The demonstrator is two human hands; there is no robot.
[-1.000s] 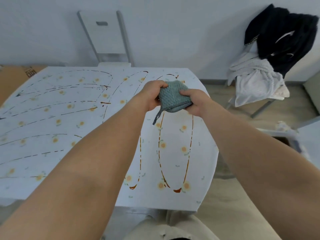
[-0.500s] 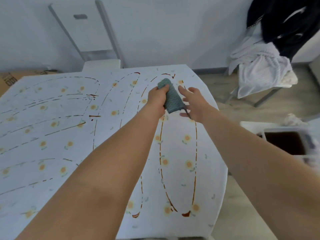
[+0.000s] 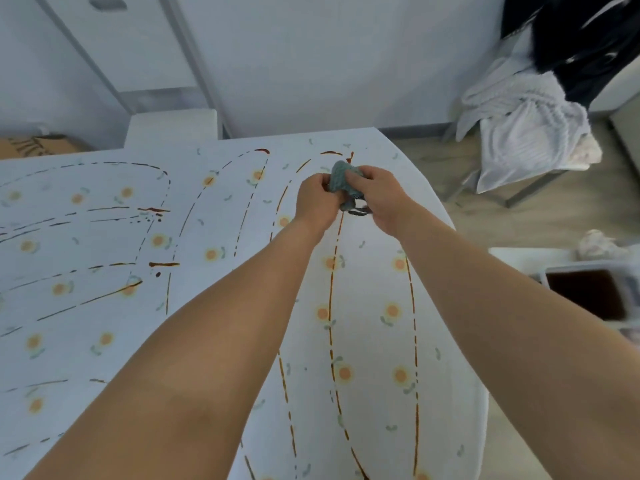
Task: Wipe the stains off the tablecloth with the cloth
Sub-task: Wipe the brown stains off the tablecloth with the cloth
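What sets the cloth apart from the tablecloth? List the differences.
1. The cloth is plain grey-green; the tablecloth is pale with small orange flowers.
2. The cloth is bunched up between the left hand and right hand; the tablecloth lies spread flat.
3. The cloth shows no clear marks; the tablecloth carries long brown dashed stains.

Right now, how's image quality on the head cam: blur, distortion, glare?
Head view: wide-angle bowing curves the tablecloth edge and wall lines; soft, even daylight, no glare, no hard shadows; slight blur on both hands bunching the cloth; stains still readable.
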